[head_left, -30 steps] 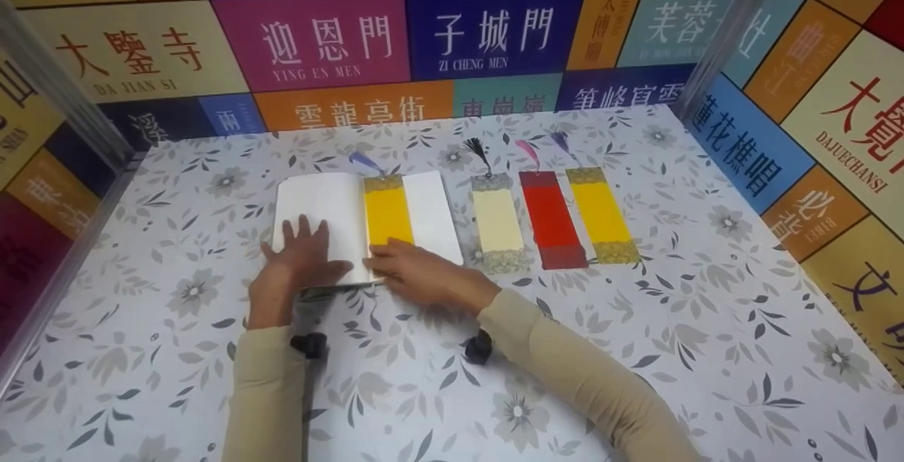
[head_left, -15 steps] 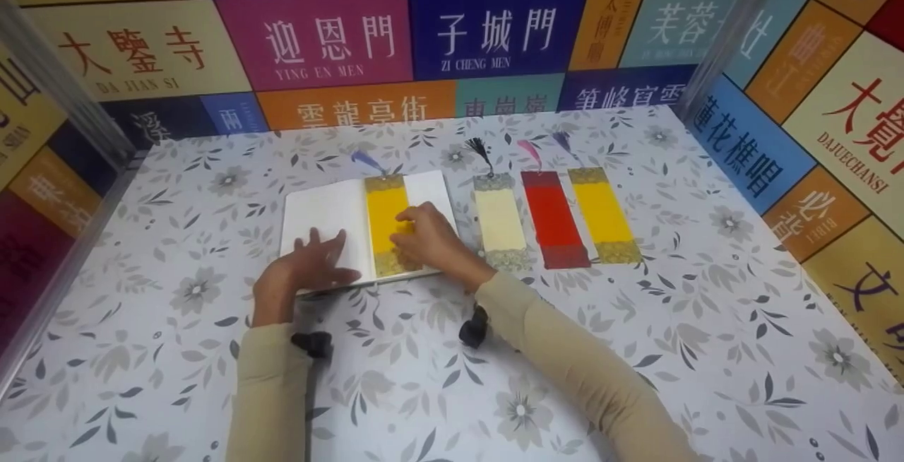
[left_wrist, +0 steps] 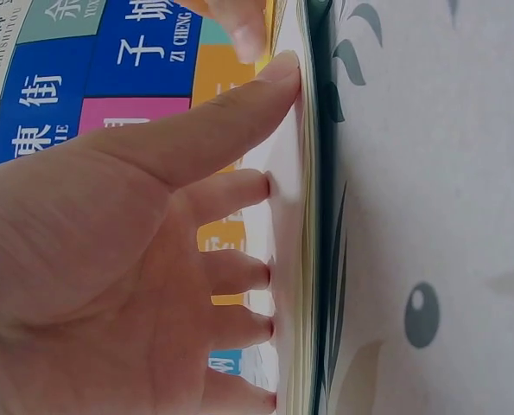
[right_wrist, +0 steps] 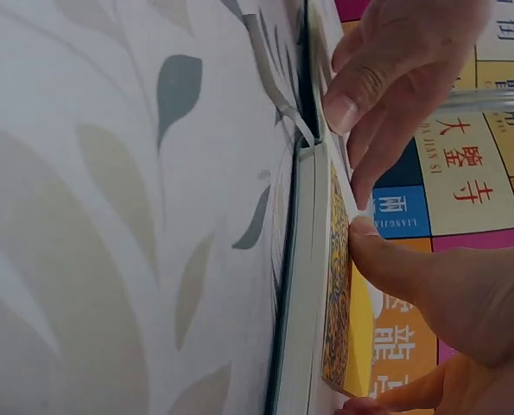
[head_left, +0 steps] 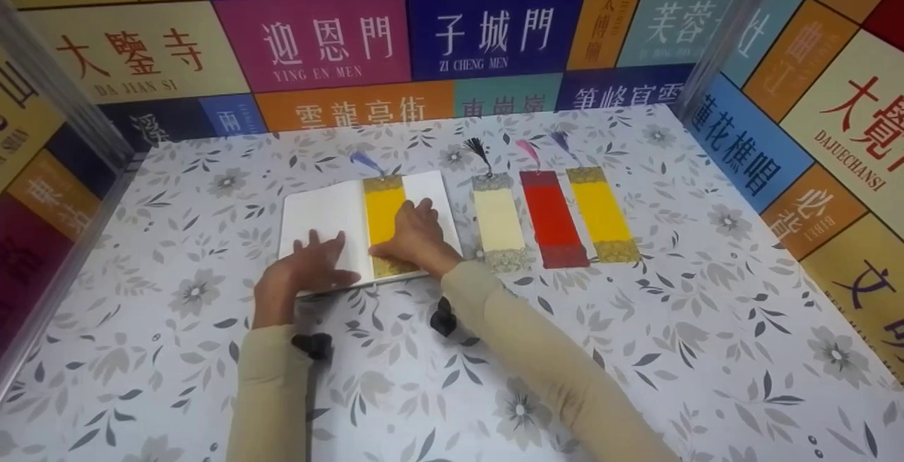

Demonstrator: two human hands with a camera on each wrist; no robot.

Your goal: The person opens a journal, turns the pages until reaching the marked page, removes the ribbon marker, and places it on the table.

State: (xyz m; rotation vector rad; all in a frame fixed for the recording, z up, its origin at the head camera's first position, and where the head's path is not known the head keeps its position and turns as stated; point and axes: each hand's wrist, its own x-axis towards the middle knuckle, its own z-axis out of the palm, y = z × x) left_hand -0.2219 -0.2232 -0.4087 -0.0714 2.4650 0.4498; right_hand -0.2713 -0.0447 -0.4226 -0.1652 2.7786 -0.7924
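An open book with blank white pages lies on the table. My left hand rests on its left page, fingers spread and fingertips down on the paper, as the left wrist view also shows. Along the fold, on the right page, lies a yellow bookmark with patterned gold ends and a blue-violet tassel. My right hand straddles this bookmark, holding it by its long sides: the thumb is at the edge near the fold, the bent fingers at the other edge. The hand covers part of the bookmark.
To the book's right lie a cream bookmark, a red bookmark and another yellow bookmark, each tasselled. A thin grey ribbon hangs from the book's spine. Lettered panels stand behind the floral-covered table.
My right hand has gone from the bookmark's lower end up over its middle and right edge, its thumb now at the left edge. The left hand has slid slightly down and right.
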